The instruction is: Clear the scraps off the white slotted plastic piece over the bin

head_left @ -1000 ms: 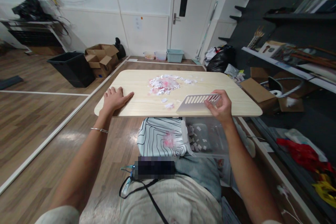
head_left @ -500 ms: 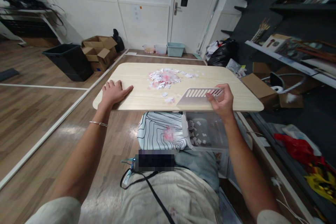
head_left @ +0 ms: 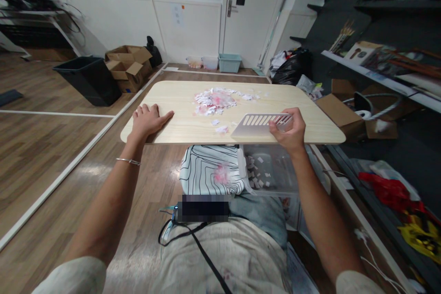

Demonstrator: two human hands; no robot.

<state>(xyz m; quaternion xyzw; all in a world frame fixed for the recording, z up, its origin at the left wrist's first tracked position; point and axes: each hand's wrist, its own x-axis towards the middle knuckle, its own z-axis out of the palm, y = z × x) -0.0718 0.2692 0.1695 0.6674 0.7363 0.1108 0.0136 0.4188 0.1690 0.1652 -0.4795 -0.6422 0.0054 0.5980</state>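
Note:
My left hand (head_left: 149,121) lies flat with spread fingers on the left end of the pale wooden tabletop (head_left: 186,131). My right hand (head_left: 291,129) is closed on a white slotted plastic scraper (head_left: 255,126), held tilted with its lower edge at the tabletop, right of centre. A heap of small paper scraps (head_left: 215,100), white with pink patches, lies toward the far side. A few loose scraps (head_left: 222,129) lie between the heap and the scraper. Below the near edge is a clear plastic bin (head_left: 275,172) with several white scraps inside.
A patterned cloth (head_left: 196,170) with a pink stain lies beside the clear bin. To the left stand a black trash bin (head_left: 91,82) and cardboard boxes (head_left: 129,66). An open carton (head_left: 344,115) and dark shelves (head_left: 389,66) flank the table's right side.
The whole view has shifted very slightly. Both hands, the scraper and the paper scraps keep nearly the same places on the tabletop.

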